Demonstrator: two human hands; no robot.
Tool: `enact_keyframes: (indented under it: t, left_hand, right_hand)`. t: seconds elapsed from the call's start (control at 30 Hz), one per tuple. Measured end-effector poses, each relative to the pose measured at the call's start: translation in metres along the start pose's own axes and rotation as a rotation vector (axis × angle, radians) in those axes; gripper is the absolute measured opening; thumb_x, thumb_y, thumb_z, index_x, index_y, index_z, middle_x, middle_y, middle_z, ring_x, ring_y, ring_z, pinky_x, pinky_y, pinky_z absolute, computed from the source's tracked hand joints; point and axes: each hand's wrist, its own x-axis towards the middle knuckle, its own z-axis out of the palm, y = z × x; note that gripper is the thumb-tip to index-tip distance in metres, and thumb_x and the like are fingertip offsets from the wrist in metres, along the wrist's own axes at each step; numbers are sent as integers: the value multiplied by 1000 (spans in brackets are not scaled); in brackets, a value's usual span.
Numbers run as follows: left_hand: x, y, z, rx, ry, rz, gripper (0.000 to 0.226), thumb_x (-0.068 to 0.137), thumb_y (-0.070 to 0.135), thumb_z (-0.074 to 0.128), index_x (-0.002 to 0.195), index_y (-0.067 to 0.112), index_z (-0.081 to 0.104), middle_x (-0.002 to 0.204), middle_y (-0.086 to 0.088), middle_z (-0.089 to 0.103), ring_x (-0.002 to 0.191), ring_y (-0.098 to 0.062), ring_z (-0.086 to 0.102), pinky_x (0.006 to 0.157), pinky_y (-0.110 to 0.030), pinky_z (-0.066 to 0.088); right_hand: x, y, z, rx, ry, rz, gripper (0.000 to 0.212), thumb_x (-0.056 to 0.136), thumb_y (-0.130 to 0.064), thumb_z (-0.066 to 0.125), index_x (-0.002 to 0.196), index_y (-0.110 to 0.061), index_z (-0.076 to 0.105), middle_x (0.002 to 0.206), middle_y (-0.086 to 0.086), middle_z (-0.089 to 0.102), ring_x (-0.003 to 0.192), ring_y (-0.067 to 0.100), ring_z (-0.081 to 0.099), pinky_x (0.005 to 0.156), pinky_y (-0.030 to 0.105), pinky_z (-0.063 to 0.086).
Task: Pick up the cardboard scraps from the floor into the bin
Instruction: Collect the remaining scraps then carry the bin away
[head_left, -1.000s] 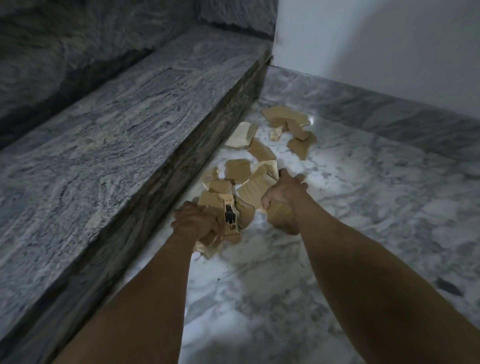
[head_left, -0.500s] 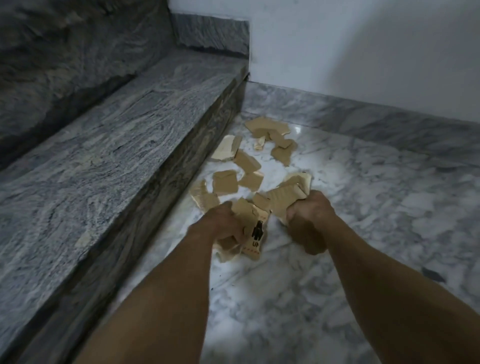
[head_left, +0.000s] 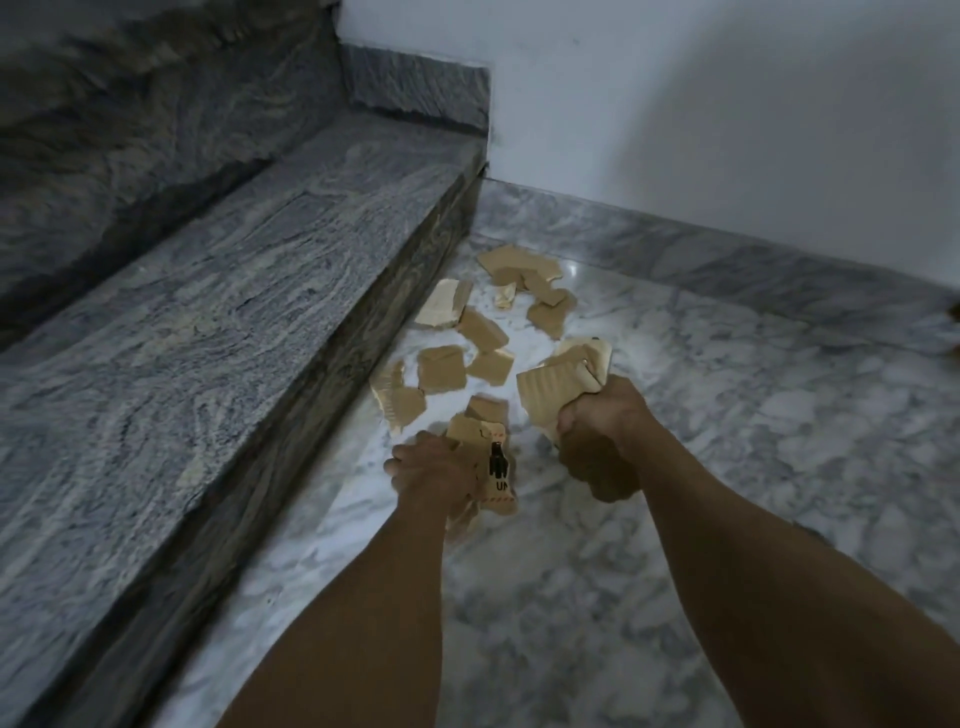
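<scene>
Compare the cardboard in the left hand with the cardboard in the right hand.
The left hand grips a bundle of scraps whose front piece carries black print and red dashed marks; the right hand grips plain scraps with no print showing. The left bundle hangs mostly below the fist, while the right scraps stick up above the fist and show corrugated ribbing. Both are tan torn cardboard, held above the marble floor.

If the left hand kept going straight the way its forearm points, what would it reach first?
Probably the loose cardboard scraps lying by the step, just beyond the printed pieces that the left hand grips. Depth is unclear from this single view.
</scene>
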Motion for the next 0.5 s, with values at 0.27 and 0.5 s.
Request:
enact_keyframes:
  t: [0.27,0.5]
  left_hand:
    - [29,-4,-38,-264,-338,-28,96,64,40,86,144,4,46,139,-16,53,125,-35,54,108,-48,46]
    - [92,-14,-68,-492,-248,-103,58,73,17,85,124,1,65,130,-16,60,115,-37,60,92,-45,55]
  right_hand:
    - [-26,-97,2,-31,37,-114,40,56,-6,83,94,-11,68,103,16,70,96,35,67,84,52,59]
    - [-1,-128,24,-137,-64,-112,60,48,-14,84,106,-11,67,106,12,69,97,33,66,80,43,60]
